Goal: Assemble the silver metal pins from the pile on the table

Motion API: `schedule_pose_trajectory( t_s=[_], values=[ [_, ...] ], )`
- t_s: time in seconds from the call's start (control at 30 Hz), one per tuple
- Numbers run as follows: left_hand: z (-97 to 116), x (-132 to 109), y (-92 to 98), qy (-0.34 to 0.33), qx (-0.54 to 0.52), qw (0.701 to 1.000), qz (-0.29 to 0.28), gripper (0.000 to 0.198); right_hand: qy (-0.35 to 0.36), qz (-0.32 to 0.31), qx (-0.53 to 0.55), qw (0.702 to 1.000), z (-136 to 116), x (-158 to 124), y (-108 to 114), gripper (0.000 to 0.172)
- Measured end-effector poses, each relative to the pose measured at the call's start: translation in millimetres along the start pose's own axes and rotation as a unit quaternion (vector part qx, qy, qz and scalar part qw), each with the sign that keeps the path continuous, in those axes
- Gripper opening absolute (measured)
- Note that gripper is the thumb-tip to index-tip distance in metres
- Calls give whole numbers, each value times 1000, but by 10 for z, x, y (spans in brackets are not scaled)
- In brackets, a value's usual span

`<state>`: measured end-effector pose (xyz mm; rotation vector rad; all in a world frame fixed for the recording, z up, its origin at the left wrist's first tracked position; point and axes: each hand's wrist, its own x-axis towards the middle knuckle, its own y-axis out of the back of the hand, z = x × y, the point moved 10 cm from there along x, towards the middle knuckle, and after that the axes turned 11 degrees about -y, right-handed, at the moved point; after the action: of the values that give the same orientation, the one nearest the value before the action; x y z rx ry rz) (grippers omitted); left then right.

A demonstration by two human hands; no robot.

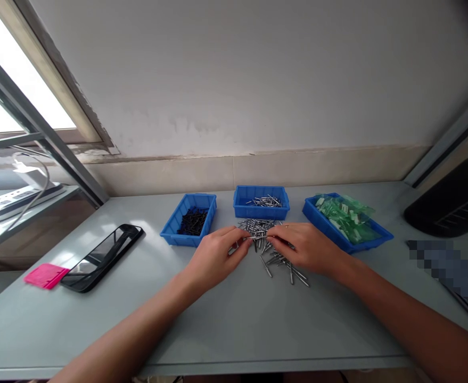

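My left hand (218,255) and my right hand (303,246) meet over a loose pile of thin metal rods (266,265) on the grey table. A slim metal piece (258,237) spans the gap between my fingertips, pinched at its left end by my left thumb and fingers and at its right end by my right ones. Behind the pile, a blue bin (261,211) holds more small metal pieces. To the left, another blue bin (172,222) contains dark, thin pieces. On the right, a third blue bin (351,246) is filled with green plastic packets (347,215).
A black phone-like device (101,258) and a pink item (46,276) lie at the left. A power strip (14,202) rests on the left shelf. At the right are a black cylindrical object (449,197) and a blurred flat item (453,271). The wall closes off the back.
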<state>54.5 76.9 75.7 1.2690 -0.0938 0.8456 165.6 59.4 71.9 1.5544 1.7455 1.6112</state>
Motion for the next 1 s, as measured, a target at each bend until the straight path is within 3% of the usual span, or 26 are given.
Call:
schedule_pose_trajectory(
  t_s=[0.23, 0.57, 0.83, 1.0],
  values=[
    [108, 2, -13, -50, -12, 999, -10, 18, 27, -59, -30, 997, -61, -21, -173, 22],
    [27, 4, -121, -28, 39, 996, -75, 21, 19, 2, -12, 1000, -63, -3, 12, 23],
    [86, -9, -245, -59, 43, 989, -126, 18, 124, 60, 6, 990, -319, -109, 119, 19],
    [105, -14, -259, -68, 38, 989, -128, 17, 128, 73, 7, 989, -339, -119, 151, 18]
  ],
)
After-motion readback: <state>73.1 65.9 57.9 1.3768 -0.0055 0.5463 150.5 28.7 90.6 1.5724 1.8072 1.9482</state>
